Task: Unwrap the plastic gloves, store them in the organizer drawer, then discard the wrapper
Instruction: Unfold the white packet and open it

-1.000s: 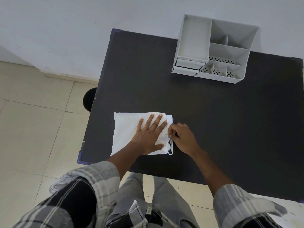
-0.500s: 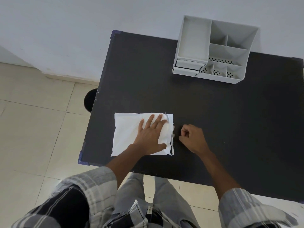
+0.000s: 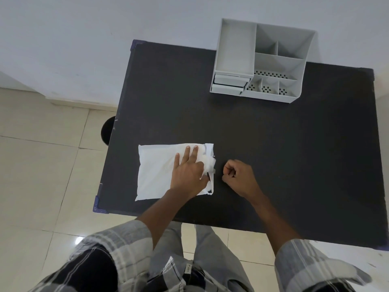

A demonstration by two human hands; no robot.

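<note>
White plastic glove packet (image 3: pixel 157 171), long axis nine-to-three, lies pinned under the flat, open left hand (image 3: pixel 187 171); the loosely fisted, empty right hand (image 3: pixel 240 179) waits nearest its torn three-o'clock end.

Place: a plain indoor room, home or office; which one cannot be told.
Floor: glossy cream tiles (image 3: pixel 37 175).
Wall: bare pale-painted wall (image 3: pixel 84 39).
Furniture: dark worktop (image 3: pixel 273 154) against the wall, carrying a grey desk organizer (image 3: pixel 233 49).

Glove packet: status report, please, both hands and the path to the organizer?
Left hand flat on glove packet. Right hand closed, off it. Organizer drawers shut; path clear.
</note>
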